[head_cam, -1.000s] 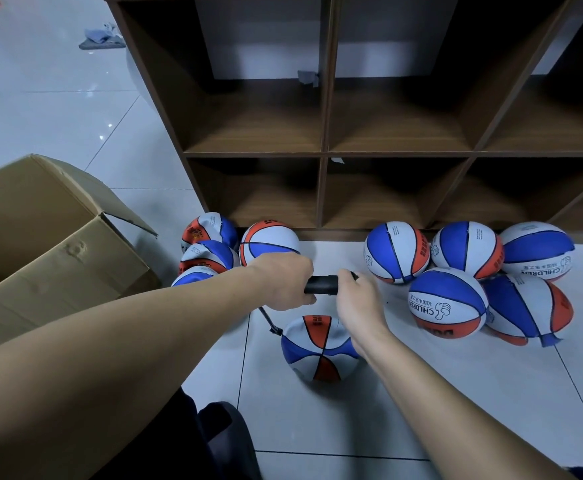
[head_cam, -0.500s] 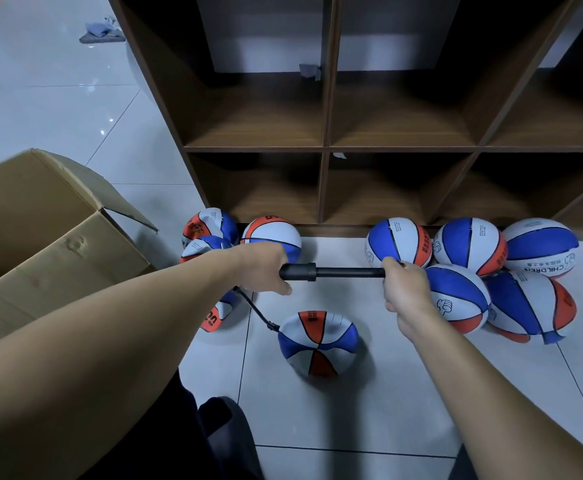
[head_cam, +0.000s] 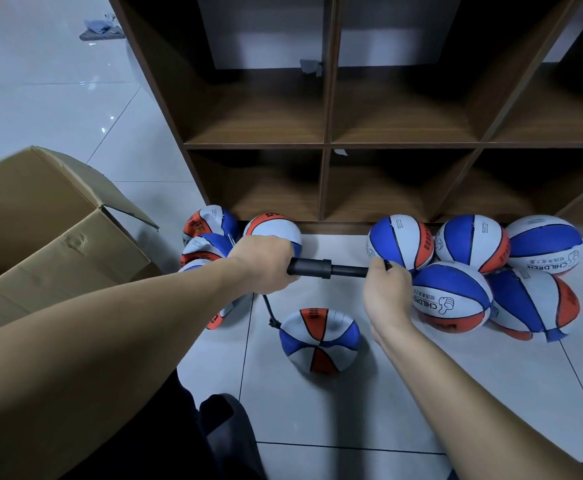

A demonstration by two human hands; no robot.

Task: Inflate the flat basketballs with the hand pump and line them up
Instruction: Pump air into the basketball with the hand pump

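A black hand pump (head_cam: 328, 269) lies level above the floor. My left hand (head_cam: 264, 263) grips its barrel and my right hand (head_cam: 387, 294) grips the handle end, with the rod partly drawn out. A thin black hose (head_cam: 270, 311) drops from the barrel to a partly flat blue, white and orange basketball (head_cam: 319, 341) on the tiles below my hands. Several round basketballs (head_cam: 452, 299) are heaped at the right by the shelf foot. Several flatter balls (head_cam: 207, 233) lie at the left, partly hidden behind my left forearm.
A dark wooden cubby shelf (head_cam: 328, 145) stands right behind the balls. An open cardboard box (head_cam: 48, 230) sits at the left. White floor tiles (head_cam: 421, 393) stretch in front. A grey cloth (head_cam: 101, 29) lies far back left. A dark-clothed knee (head_cam: 221, 431) shows at the bottom.
My right hand pulled the pump handle out to the right, then pushed it partway back toward my left hand. The ball on the floor stayed put.
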